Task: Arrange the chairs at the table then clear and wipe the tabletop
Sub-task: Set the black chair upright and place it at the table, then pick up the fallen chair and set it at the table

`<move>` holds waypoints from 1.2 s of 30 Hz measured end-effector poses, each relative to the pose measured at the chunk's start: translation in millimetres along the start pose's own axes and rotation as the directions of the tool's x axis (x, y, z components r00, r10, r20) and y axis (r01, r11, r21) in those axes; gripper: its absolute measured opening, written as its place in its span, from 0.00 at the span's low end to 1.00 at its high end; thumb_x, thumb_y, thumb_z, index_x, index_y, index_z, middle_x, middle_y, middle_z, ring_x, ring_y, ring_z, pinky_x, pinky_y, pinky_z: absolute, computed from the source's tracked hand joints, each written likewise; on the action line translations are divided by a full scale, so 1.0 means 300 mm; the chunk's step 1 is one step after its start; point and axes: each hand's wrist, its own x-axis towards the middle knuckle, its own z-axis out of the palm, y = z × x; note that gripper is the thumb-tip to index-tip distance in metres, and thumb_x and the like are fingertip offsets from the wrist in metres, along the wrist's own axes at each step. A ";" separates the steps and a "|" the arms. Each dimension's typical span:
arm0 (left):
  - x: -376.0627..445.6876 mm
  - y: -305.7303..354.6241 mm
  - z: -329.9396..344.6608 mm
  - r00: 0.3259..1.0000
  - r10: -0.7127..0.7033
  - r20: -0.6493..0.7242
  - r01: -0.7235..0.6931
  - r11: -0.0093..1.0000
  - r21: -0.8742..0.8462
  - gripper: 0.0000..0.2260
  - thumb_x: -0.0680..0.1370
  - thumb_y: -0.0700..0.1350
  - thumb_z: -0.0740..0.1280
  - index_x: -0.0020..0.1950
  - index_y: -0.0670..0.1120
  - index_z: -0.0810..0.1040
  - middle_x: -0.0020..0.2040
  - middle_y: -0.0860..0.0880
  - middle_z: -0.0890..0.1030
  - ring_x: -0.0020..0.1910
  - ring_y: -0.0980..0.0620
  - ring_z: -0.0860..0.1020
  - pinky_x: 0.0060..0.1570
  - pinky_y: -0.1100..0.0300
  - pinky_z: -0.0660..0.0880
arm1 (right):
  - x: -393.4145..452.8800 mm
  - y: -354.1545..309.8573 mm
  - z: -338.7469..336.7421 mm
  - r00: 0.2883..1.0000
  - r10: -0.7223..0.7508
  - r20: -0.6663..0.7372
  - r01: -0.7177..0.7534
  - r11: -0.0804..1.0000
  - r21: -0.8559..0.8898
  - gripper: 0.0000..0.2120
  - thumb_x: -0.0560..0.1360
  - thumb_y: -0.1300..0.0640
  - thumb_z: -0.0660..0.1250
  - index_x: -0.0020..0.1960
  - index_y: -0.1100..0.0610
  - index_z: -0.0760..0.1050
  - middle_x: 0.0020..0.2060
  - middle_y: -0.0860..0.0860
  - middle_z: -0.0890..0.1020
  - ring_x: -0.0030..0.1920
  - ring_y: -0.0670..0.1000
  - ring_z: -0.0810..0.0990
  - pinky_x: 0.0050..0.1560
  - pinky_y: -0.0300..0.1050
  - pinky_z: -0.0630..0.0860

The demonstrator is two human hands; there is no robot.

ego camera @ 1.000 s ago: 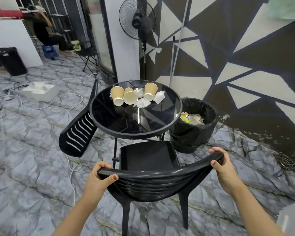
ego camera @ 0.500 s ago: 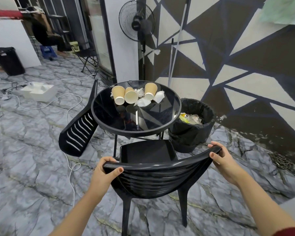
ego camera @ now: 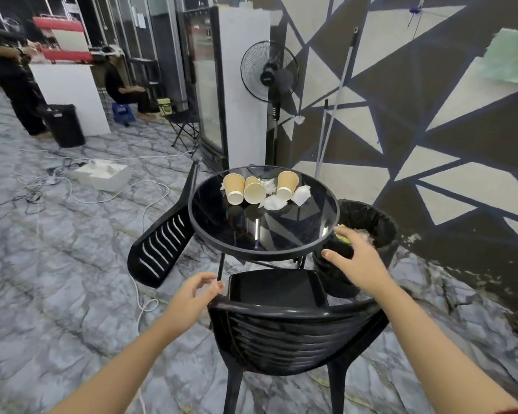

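Note:
A black plastic chair [ego camera: 284, 330] stands upright in front of me, its seat tucked toward the round black glass table [ego camera: 210, 231]. A second black chair [ego camera: 162, 249] leans tipped against the table's left side. On the far half of the tabletop lie three paper cups [ego camera: 253, 189] on their sides among crumpled white tissues [ego camera: 281, 198]. My left hand [ego camera: 195, 297] hovers just off the left end of the chair's backrest, fingers loose, holding nothing. My right hand [ego camera: 356, 261] is lifted above the chair with fingers spread, over the table's near right edge.
A black bin [ego camera: 371, 234] lined with a bag and holding rubbish stands right of the table. A standing fan [ego camera: 269, 76] and a mop handle [ego camera: 335, 100] are behind it by the patterned wall. White cables and a foam tray [ego camera: 102, 174] lie on the floor left. People stay far left.
Both hands have let go of the chair's backrest. The right hand rose and moved forward toward the table's edge; the left opened beside the backrest. My view lifted.

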 end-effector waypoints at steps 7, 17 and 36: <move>0.021 -0.017 -0.239 0.983 -0.068 -0.171 0.126 0.928 0.351 0.17 0.77 0.52 0.65 0.63 0.46 0.73 0.65 0.47 0.72 0.63 0.48 0.71 0.60 0.57 0.66 | 0.055 -0.322 0.395 0.878 -0.128 0.461 0.226 0.960 -0.165 0.31 0.74 0.47 0.65 0.73 0.53 0.59 0.72 0.52 0.66 0.71 0.53 0.64 0.70 0.50 0.63; -0.089 -0.277 -0.592 0.966 -0.235 -0.104 0.255 0.828 0.500 0.20 0.77 0.50 0.63 0.68 0.47 0.68 0.70 0.47 0.69 0.69 0.51 0.67 0.63 0.63 0.63 | -0.040 -0.529 0.984 0.613 0.014 0.790 0.316 0.912 -0.261 0.30 0.72 0.45 0.66 0.70 0.55 0.63 0.69 0.56 0.70 0.67 0.58 0.69 0.66 0.54 0.68; 0.110 -0.592 -1.255 0.936 -0.351 -0.016 0.273 0.697 0.663 0.24 0.76 0.55 0.62 0.71 0.52 0.63 0.72 0.50 0.65 0.67 0.49 0.68 0.64 0.55 0.67 | 0.190 -0.851 1.603 0.575 0.153 0.804 0.281 0.886 -0.370 0.33 0.72 0.44 0.66 0.73 0.53 0.58 0.72 0.54 0.66 0.70 0.56 0.66 0.68 0.51 0.65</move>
